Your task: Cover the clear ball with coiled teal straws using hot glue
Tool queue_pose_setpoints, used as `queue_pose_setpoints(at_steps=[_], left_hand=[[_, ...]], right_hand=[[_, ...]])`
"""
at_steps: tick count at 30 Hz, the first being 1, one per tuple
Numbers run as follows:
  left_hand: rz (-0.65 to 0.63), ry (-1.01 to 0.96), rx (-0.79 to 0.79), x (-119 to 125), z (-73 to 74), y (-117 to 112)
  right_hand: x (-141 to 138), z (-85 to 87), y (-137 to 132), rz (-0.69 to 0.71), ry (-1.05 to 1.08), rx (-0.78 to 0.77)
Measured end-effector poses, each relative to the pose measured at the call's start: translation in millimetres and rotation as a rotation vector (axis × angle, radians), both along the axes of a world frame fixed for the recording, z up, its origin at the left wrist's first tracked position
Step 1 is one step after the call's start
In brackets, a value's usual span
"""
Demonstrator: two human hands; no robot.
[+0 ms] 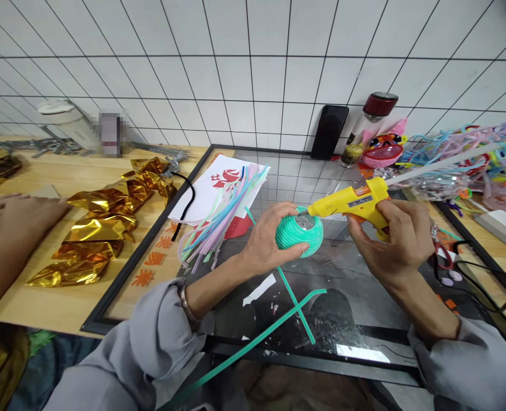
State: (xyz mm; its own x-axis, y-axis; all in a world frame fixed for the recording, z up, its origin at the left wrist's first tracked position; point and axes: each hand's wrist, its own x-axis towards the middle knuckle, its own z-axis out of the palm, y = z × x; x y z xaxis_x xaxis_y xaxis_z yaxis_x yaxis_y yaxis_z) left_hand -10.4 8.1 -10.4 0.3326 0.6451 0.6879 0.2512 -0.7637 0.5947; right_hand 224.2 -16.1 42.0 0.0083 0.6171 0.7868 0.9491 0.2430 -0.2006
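My left hand (270, 237) grips a round green coiled pot (298, 240), fingers behind it and thumb across its front. Its open top faces up and shows a clear, shiny inside. In my right hand (392, 240) is a yellow glue gun (351, 205) with a long white glue stick (445, 162) sticking out of its back. The gun's nozzle is at the pot's rim; whether it touches is hard to tell. Below the pot, two green pipe cleaners (261, 328) cross on the dark glass board (244, 325).
A bundle of pastel pipe cleaners (219, 214) lies on white paper (193, 197). Crumpled gold foil (99, 222) and a co-worker's arm (21, 234) are at left. A phone (330, 131) and a bottle (366, 131) stand by the wall. Black cables (488, 274) run at right.
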Motion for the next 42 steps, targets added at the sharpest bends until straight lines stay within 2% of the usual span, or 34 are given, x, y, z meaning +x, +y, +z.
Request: queue_pose_setpoints(at_steps=[9,15,21,30,36,42], left_hand=[[0.000,-0.005,-0.021,0.4,0.4,-0.8],[-0.005,-0.015,-0.007,1.3,0.6,-0.7],[0.008,0.002,-0.013,0.6,0.3,-1.1],[0.006,-0.005,-0.004,0.3,-0.9,-0.5],[-0.001,-0.010,-0.006,0.1,0.3,-0.7],[-0.001,-0.014,-0.007,0.6,-1.0,-0.1]], right_hand=[[1.7,0.8,-0.3,-0.003,-0.039,0.021],[5.7,-4.1,2.2,0.062,-0.133,0.228],[4.0,1.3,-0.8,0.024,-0.048,0.067],[6.1,0.0,-0.9,0.060,-0.106,0.136],[4.0,1.4,-2.5,0.008,-0.050,0.034],[4.0,-0.8,-2.1,0.033,-0.105,0.117]])
